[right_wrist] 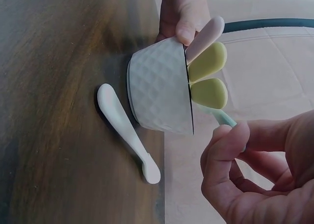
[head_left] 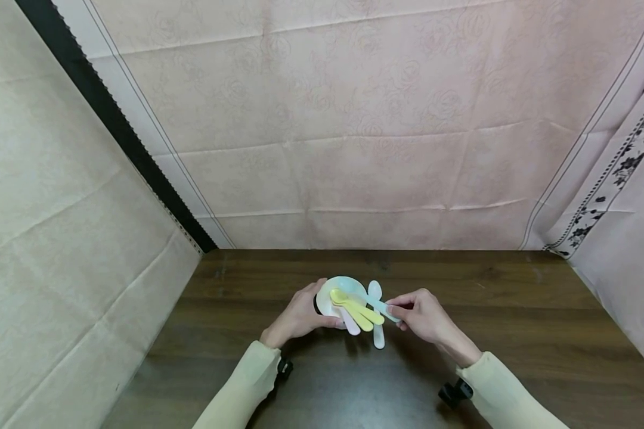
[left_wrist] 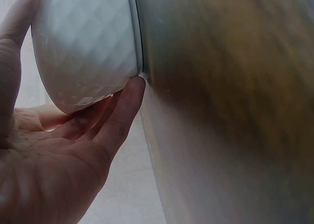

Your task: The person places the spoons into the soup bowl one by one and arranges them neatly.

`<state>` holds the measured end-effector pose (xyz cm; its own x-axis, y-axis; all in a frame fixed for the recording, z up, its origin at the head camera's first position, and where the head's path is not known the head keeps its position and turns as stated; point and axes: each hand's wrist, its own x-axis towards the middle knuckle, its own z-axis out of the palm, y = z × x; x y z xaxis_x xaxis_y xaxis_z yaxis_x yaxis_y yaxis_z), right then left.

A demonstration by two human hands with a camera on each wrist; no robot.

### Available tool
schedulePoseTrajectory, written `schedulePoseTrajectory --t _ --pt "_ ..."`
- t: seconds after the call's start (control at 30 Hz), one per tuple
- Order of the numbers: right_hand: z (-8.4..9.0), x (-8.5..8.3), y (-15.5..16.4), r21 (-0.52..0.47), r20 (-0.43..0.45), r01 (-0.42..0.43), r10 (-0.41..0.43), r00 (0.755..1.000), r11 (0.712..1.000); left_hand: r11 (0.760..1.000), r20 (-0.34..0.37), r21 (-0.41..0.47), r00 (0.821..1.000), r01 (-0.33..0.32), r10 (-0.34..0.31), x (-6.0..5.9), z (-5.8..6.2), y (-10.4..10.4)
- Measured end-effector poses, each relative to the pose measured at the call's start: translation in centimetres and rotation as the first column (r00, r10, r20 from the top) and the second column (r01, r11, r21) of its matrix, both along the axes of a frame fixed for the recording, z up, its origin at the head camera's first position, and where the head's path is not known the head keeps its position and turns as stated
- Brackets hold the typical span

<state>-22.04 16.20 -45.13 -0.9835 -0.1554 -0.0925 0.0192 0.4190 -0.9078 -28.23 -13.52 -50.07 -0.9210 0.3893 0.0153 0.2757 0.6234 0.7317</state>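
Note:
My left hand (head_left: 302, 314) grips a white bowl (head_left: 324, 302) by its side; its quilted outer wall (left_wrist: 88, 42) shows in the left wrist view. Between the thumb and fingers of my right hand (head_left: 426, 317) the handle of a light blue spoon (head_left: 377, 304) is pinched, its head over the bowl's inside. Two yellow spoons (right_wrist: 208, 94) and a pale pink spoon (right_wrist: 206, 37) lean in the bowl, handles sticking out over the rim. A white spoon (right_wrist: 125, 123) lies on the table beside the bowl, passing under the blue handle in the head view.
The brown wooden table (head_left: 236, 381) carries the bowl and the white spoon. Pale patterned cloth (head_left: 386, 143) rises behind its far edge, with more cloth at the left (head_left: 59, 250) and right sides. Each wrist wears a small black device.

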Motion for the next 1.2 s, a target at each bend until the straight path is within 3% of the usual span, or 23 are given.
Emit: schedulePoseTrajectory --t 0.23,1.2 --pt "-0.4 -0.6 -0.4 0.019 0.001 -0.033 0.033 0.999 0.999 1.0 0.001 -0.008 1.0 -0.004 0.004 0.1 -0.2 0.0" --pt "-1.1 -1.8 -1.6 -0.009 0.105 0.03 -0.029 0.994 1.0 1.0 0.004 0.004 1.0 -0.008 0.008 0.0 0.0 0.0"
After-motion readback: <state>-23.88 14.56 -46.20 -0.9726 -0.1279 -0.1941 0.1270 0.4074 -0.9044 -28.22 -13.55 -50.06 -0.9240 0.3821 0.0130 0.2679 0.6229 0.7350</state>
